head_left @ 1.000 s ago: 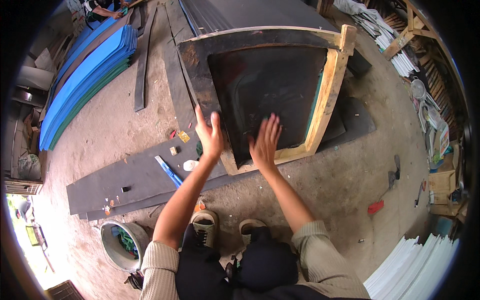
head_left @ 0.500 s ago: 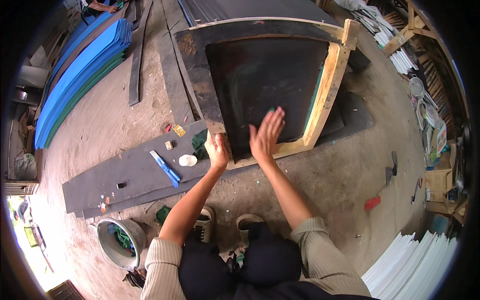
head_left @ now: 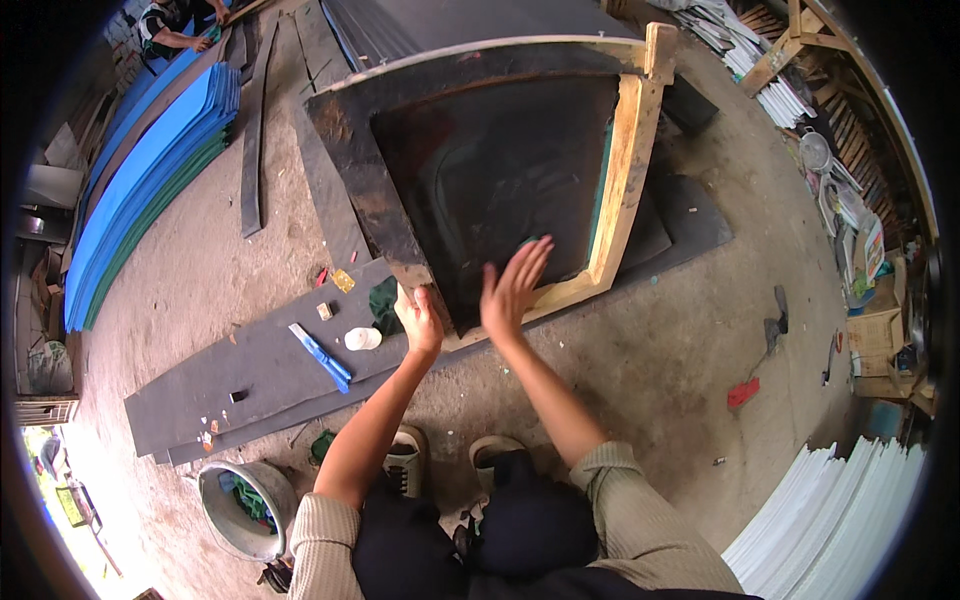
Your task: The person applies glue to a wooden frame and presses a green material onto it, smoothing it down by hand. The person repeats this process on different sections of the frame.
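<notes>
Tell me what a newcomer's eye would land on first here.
First, the big dark panel in its wooden frame, upper middle, with the left hand at the frame's lower left corner and the right hand spread over the panel. Next, the bright blue sheets stacked upper left, and the white strips lower right.

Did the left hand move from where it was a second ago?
Yes. Against the wooden frame, the left hand has moved down its left side, near the bottom corner.
</notes>
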The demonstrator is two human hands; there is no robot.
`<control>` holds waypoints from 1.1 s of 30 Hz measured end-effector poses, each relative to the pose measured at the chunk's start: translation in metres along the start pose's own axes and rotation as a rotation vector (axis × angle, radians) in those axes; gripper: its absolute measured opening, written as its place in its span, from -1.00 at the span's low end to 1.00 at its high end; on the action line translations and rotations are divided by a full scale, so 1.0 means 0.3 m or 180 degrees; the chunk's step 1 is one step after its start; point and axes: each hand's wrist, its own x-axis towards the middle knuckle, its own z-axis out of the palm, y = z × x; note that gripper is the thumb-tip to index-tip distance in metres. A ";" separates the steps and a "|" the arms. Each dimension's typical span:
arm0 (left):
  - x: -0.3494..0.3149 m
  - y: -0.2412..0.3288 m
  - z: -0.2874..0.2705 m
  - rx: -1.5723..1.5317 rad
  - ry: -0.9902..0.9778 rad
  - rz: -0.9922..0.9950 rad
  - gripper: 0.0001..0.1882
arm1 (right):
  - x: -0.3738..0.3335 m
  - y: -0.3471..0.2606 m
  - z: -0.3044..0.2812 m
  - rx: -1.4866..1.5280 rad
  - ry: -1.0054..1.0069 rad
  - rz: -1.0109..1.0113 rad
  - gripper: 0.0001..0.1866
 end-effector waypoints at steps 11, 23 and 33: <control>0.011 -0.036 -0.063 0.0071 -0.0660 -0.0104 -0.38 | 0.107 -0.024 -0.080 -0.0369 -0.0977 -0.2584 -0.48; 0.000 0.289 -0.410 -0.0774 -0.0746 -0.0427 -0.61 | 0.251 -0.359 -0.451 0.1139 -0.0441 -0.1053 -0.75; -0.007 0.251 -0.653 -0.0938 -0.0102 -0.0785 -0.77 | -0.032 -0.727 -0.227 0.1836 -0.2358 -0.1265 -0.82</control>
